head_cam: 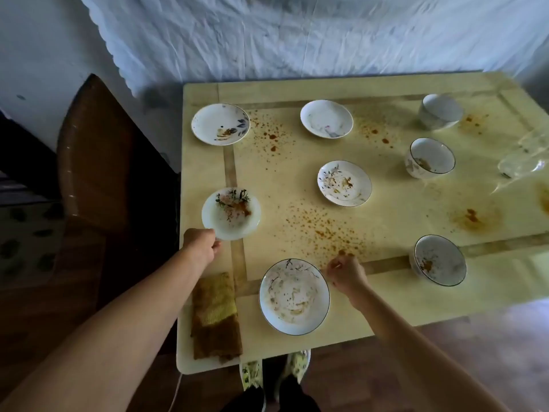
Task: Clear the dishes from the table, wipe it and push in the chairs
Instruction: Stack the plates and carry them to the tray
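Observation:
On the cream table (416, 304), spattered with orange sauce, stand several dirty white dishes. My left hand (200, 243) grips the near-left rim of a small plate (231, 214) smeared with sauce at the table's left edge. My right hand (346, 273) has its fingers curled right beside the upper right rim of a larger plate (294, 295) close to the front edge; whether it holds that rim I cannot tell. More plates sit at the far left (220, 124), the far middle (326, 118) and the centre (344, 183). Three bowls (440, 111) (430, 158) (439, 260) line the right side.
A brown and yellow cloth (215, 316) lies folded on the front left corner. A dark wooden chair (98, 162) stands pulled out to the left of the table. Blurred clear glassware (523, 162) sits at the right edge. A white sheet hangs behind.

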`<action>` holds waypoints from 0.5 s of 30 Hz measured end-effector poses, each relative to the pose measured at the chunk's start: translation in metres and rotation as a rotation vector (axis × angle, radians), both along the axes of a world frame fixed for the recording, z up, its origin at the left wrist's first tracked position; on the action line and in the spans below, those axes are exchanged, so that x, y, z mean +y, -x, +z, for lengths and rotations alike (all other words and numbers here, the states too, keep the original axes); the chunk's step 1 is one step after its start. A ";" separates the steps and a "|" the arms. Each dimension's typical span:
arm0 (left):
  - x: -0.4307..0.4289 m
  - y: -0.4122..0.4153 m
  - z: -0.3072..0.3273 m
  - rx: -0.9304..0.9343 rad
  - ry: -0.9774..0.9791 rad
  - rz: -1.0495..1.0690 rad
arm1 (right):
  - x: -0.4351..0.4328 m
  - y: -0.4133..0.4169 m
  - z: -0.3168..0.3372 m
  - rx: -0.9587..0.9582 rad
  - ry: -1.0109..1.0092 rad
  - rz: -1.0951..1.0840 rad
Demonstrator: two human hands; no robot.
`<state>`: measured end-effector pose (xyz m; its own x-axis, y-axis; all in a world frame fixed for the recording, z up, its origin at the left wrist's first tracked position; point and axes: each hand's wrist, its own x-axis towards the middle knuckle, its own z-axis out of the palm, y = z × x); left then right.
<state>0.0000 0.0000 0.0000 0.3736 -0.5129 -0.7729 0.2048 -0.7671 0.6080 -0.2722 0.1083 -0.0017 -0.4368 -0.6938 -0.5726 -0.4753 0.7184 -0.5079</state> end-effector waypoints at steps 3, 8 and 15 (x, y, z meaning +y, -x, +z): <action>-0.004 -0.001 -0.001 0.032 -0.003 0.025 | -0.002 -0.001 -0.002 0.061 -0.057 0.101; -0.009 -0.004 -0.005 0.092 0.009 0.045 | -0.001 -0.004 -0.005 0.053 -0.070 0.174; 0.000 -0.002 0.013 0.013 0.092 -0.052 | -0.005 -0.005 -0.009 0.032 -0.080 0.162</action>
<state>0.0017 -0.0004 0.0129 0.3345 -0.6004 -0.7264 0.1745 -0.7180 0.6738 -0.2676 0.1035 -0.0110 -0.3418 -0.7091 -0.6167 -0.6028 0.6689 -0.4350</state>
